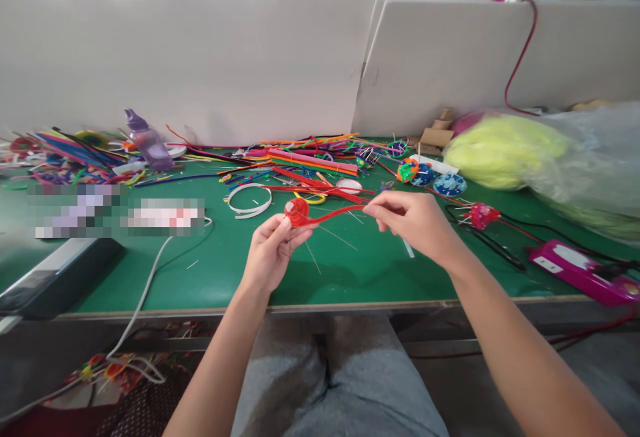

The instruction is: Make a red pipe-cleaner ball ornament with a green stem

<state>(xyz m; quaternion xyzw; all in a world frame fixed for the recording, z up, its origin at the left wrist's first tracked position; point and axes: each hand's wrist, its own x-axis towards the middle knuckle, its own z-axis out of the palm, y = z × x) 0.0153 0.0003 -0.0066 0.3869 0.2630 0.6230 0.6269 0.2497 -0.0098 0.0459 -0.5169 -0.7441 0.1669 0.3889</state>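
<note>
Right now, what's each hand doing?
Left hand: closed on the red coil.
Right hand: pinching the red strip trailing from it.

Purple bottle point(147, 144) blurred, pink power strip point(583, 270) cut by right edge.

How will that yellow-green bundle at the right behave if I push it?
The yellow-green bundle will probably squash rather than roll, as its outline looks soft and lumpy. The clear plastic at its right looks loose and creased, so it may bunch or slip.
</note>
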